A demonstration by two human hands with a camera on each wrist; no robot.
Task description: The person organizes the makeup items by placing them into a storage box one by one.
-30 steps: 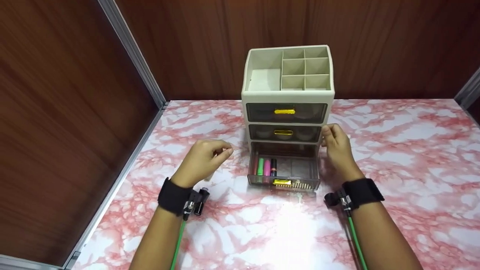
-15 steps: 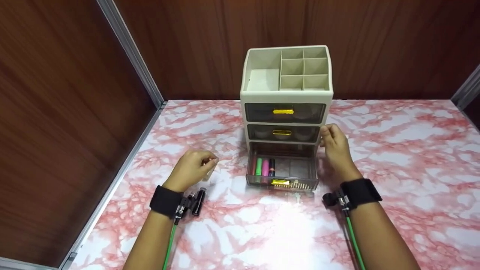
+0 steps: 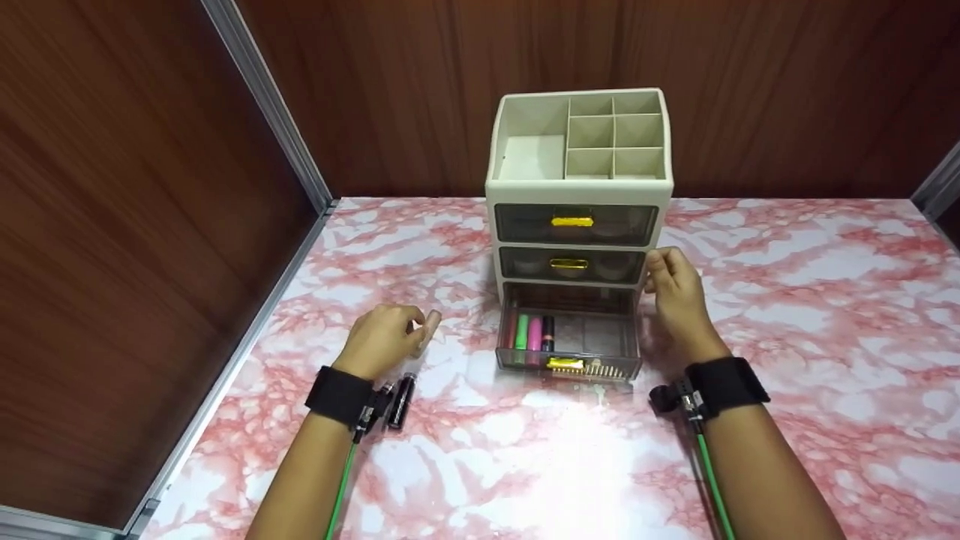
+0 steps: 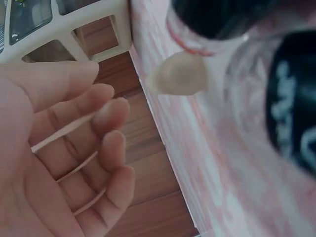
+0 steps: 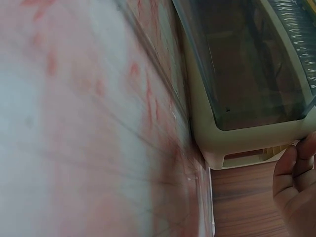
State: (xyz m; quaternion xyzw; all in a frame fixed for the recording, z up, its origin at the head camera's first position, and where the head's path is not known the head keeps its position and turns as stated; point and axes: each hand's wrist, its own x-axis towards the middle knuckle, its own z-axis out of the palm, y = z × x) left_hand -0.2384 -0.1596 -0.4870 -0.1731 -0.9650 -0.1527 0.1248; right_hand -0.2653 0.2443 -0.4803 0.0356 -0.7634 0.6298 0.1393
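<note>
My left hand (image 3: 381,337) hovers over the table beside a small beige tube (image 3: 429,334). In the left wrist view its fingers are loosely bent, with a gap between them and the beige tube (image 4: 180,74). Close by the left wrist lie black tubes (image 3: 403,401) with clear ends. A cream drawer organizer (image 3: 577,191) stands at the back, its bottom drawer (image 3: 600,334) pulled out. Red, green, pink and black tubes lie side by side in that drawer's left part. My right hand (image 3: 677,292) grips the organizer's right side edge between thumb and bent fingers.
The organizer's two upper drawers, with gold handles, are closed, and its top has several compartments. Wood-patterned panels (image 3: 420,97) rise at the back and left of the marbled table (image 3: 487,465). Green cables (image 3: 346,469) run along both forearms.
My left hand has moved left and down, away from the organizer to the beige tube, which shows more plainly now. The right hand keeps its grip on the organizer's side.
</note>
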